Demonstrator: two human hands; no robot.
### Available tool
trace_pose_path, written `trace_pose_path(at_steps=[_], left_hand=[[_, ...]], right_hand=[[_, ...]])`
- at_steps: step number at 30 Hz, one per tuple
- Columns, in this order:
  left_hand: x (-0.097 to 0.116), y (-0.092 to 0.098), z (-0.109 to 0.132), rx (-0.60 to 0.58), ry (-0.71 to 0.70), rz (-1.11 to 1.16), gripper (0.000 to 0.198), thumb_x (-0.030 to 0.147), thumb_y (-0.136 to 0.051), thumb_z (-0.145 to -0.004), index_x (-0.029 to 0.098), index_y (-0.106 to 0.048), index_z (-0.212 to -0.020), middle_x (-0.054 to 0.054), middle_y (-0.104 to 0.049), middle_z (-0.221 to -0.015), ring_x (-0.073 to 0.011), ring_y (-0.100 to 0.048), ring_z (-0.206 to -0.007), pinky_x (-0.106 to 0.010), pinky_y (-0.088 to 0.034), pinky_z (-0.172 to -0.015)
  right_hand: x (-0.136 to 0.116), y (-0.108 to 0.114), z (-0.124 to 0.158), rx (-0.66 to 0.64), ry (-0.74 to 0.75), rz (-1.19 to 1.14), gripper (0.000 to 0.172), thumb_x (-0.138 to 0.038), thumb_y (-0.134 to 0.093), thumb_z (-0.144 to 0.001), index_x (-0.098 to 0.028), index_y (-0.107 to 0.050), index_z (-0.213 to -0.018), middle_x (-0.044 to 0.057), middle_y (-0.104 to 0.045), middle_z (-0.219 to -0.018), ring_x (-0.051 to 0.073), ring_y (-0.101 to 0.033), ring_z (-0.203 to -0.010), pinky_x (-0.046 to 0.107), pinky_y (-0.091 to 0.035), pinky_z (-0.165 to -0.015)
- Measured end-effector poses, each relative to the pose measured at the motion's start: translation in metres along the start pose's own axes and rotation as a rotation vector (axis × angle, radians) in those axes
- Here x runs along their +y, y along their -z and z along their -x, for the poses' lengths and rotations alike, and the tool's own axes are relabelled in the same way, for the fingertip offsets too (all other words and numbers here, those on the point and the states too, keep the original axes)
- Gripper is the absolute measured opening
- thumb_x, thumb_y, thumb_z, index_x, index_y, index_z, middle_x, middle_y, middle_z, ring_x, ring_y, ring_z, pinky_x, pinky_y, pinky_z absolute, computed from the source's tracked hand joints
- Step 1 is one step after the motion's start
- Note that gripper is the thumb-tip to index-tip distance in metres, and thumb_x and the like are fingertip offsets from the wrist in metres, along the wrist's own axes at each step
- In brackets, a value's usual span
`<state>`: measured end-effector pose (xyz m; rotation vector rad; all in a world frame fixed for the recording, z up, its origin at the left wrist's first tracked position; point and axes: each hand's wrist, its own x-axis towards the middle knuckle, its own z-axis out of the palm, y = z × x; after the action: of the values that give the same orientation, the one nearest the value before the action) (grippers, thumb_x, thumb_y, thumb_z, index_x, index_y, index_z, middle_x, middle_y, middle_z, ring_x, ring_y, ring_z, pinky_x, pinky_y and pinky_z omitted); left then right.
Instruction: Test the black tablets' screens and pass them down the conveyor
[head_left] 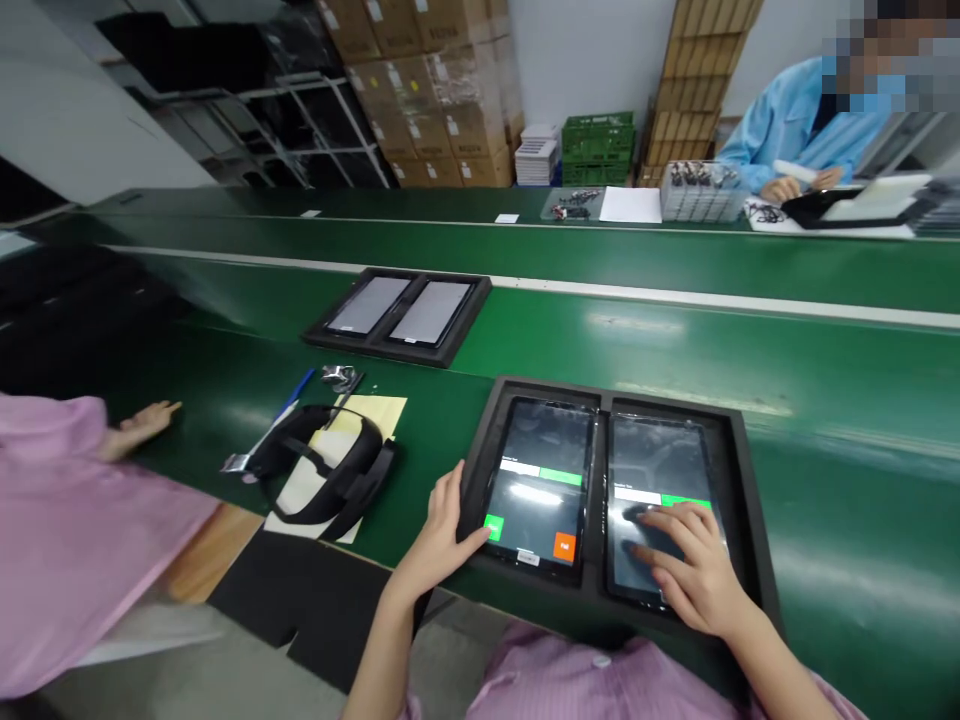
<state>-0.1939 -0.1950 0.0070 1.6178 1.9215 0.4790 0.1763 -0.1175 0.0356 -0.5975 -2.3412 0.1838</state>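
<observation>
Two tablets lie side by side in a black foam tray (604, 590) at the front edge of the green bench. The left tablet (544, 450) is lit, showing a white and green bar, a green square and an orange square. My left hand (442, 525) rests at the tray's left side, fingers spread, thumb by the green square. Over the right tablet (652, 460) is my right hand (690, 570), its fingers stretched toward the screen and hiding the lower part. Whether those fingertips touch the glass, I cannot tell.
Another foam tray (442, 355) with two pale-screened tablets sits farther back. A black headset-like strap (352, 470) lies on papers at left, near a blue pen-like stick (296, 392). A co-worker's hand (146, 425) is left; another person (787, 120) works across the bench.
</observation>
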Motion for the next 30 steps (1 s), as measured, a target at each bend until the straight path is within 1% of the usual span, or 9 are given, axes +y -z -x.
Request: trace_pose_path(at_steps=[5, 9, 12, 14, 17, 21, 24, 27, 30], left_hand=[[0.003, 0.015, -0.014, -0.143, 0.007, -0.212, 0.100, 0.054, -0.053, -0.088, 0.014, 0.008, -0.156, -0.029, -0.015, -0.159, -0.0436, -0.012, -0.150, -0.064, -0.025, -0.115], [0.045, 0.035, -0.055, -0.148, -0.122, -0.353, 0.090, 0.059, -0.040, -0.095, 0.013, 0.006, -0.157, -0.026, -0.006, -0.164, -0.0390, -0.005, -0.153, -0.063, -0.016, -0.118], [0.098, 0.038, -0.103, -0.318, -0.356, -0.470, 0.077, 0.057, -0.045, -0.095, 0.020, -0.019, -0.156, -0.018, -0.018, -0.165, -0.0347, -0.018, -0.152, -0.055, -0.022, -0.119], [0.132, 0.029, -0.134, -0.390, -0.486, -0.550, 0.060, 0.051, -0.049, -0.095, 0.021, -0.042, -0.146, -0.014, -0.036, -0.158, -0.0318, -0.035, -0.145, -0.048, -0.030, -0.117], [0.165, 0.005, -0.164, -0.242, -0.502, -0.624, 0.036, 0.036, -0.046, -0.099, 0.015, -0.062, -0.123, -0.014, -0.063, -0.131, -0.0277, -0.058, -0.123, -0.044, -0.038, -0.110], [0.169, -0.019, -0.171, -0.096, -0.446, -0.610, 0.033, 0.034, -0.041, -0.102, 0.014, -0.066, -0.111, -0.012, -0.068, -0.118, -0.0264, -0.062, -0.114, -0.046, -0.036, -0.109], [0.162, -0.022, -0.170, -0.064, -0.458, -0.548, 0.036, 0.037, -0.039, -0.103, 0.017, -0.068, -0.106, -0.008, -0.070, -0.112, -0.0234, -0.063, -0.109, -0.047, -0.034, -0.111], [0.158, -0.020, -0.173, -0.059, -0.458, -0.516, 0.038, 0.037, -0.037, -0.103, 0.018, -0.070, -0.106, -0.008, -0.070, -0.111, -0.0222, -0.065, -0.106, -0.049, -0.032, -0.112], [0.157, -0.019, -0.176, -0.077, -0.452, -0.477, 0.041, 0.036, -0.035, -0.104, 0.017, -0.071, -0.106, -0.009, -0.071, -0.111, -0.0225, -0.065, -0.107, -0.051, -0.031, -0.112]], right_hand=[[-0.005, -0.004, -0.003, -0.025, -0.052, -0.063, 0.030, -0.012, -0.042, -0.088, -0.019, -0.071, -0.085, 0.010, -0.062, -0.111, 0.026, -0.056, -0.100, 0.045, -0.039, -0.086], [-0.005, -0.007, 0.001, -0.028, -0.056, -0.139, 0.031, -0.013, -0.042, -0.083, -0.019, -0.072, -0.081, 0.010, -0.061, -0.112, 0.026, -0.055, -0.099, 0.045, -0.040, -0.084], [-0.004, -0.006, 0.004, -0.041, -0.046, -0.184, 0.030, -0.013, -0.042, -0.081, -0.019, -0.072, -0.079, 0.010, -0.061, -0.112, 0.026, -0.055, -0.099, 0.044, -0.040, -0.083], [-0.004, -0.005, 0.005, -0.035, -0.052, -0.183, 0.031, -0.014, -0.042, -0.081, -0.019, -0.072, -0.081, 0.010, -0.061, -0.112, 0.026, -0.055, -0.098, 0.044, -0.041, -0.083], [-0.006, -0.004, 0.007, -0.055, -0.074, -0.175, 0.033, -0.016, -0.042, -0.084, -0.021, -0.074, -0.085, 0.010, -0.061, -0.113, 0.027, -0.054, -0.100, 0.044, -0.041, -0.083], [-0.009, -0.004, 0.006, -0.139, -0.089, -0.133, 0.034, -0.015, -0.042, -0.087, -0.022, -0.075, -0.081, 0.010, -0.060, -0.122, 0.028, -0.054, -0.108, 0.046, -0.041, -0.088], [-0.002, 0.001, 0.008, -0.051, -0.090, -0.048, 0.035, -0.015, -0.043, -0.091, -0.025, -0.076, -0.095, 0.008, -0.059, -0.124, 0.027, -0.055, -0.109, 0.046, -0.040, -0.091], [0.021, 0.012, 0.018, 0.065, -0.310, 0.053, 0.036, -0.021, -0.041, -0.096, -0.027, -0.074, -0.107, 0.008, -0.060, -0.119, 0.027, -0.057, -0.106, 0.043, -0.044, -0.090], [0.056, 0.022, 0.029, 0.058, -0.533, 0.213, 0.039, -0.033, -0.039, -0.098, -0.020, -0.072, -0.114, 0.013, -0.059, -0.114, 0.032, -0.057, -0.105, 0.047, -0.047, -0.088]])
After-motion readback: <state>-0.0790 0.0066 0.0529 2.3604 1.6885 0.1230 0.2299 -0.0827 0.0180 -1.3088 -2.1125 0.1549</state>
